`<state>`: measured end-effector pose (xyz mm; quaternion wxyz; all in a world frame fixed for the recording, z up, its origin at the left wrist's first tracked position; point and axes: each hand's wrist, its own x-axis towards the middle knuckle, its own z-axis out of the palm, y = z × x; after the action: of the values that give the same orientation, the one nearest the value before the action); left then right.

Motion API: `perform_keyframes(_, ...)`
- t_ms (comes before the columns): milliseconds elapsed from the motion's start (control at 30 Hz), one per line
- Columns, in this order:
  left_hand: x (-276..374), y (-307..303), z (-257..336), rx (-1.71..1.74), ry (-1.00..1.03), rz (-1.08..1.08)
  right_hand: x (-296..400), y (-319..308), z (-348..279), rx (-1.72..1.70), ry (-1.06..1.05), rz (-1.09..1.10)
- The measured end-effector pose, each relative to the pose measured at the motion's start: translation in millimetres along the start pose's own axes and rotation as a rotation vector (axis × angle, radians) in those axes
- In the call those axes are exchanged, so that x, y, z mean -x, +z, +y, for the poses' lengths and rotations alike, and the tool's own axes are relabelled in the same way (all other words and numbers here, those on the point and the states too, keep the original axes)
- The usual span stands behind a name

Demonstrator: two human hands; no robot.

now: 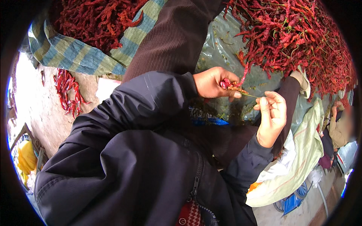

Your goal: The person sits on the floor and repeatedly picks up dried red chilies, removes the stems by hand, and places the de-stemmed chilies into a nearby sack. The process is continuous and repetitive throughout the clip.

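My left hand (216, 83) is closed around a few dried red chilli peppers (226, 84), one hanging out past its fingers toward the pile. A thin green-yellow stem (250, 95) runs from this bunch to my right hand (272, 111), whose thumb and fingertip pinch its end. Both hands are close together over a clear plastic sheet (219, 42) strewn with stem bits. Beyond them, at the upper right, lies a large heap of dried red chillies (294, 42), many with stems.
More chillies (93, 22) lie on a checked woven sheet (76, 55) at the upper left. A small chilli bunch (68, 91) rests on the floor. A pale woven sack (299, 172) is beside my right arm. Another person (338, 131) is at the far right, near a blue wheeled cart (292, 202).
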<state>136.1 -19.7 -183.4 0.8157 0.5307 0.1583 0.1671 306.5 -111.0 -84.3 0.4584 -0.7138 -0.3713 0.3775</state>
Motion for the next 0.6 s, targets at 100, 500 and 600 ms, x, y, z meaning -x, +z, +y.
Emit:
perform_keyframes(100,6.6,6.3,21.5,0.291,-0.010,-0.061,-8.5,-12.3,44.4,-0.342,0.144,-0.050)
perform_keyframes(500,-3.3,-10.7,18.8,0.509,-0.148,0.356,-84.9,-7.6,129.1,0.722,-0.149,0.098)
perform_keyframes(600,-6.8,-11.0,4.6,0.416,-0.220,0.443,-95.5,-7.1,142.4,0.720,0.028,-0.092)
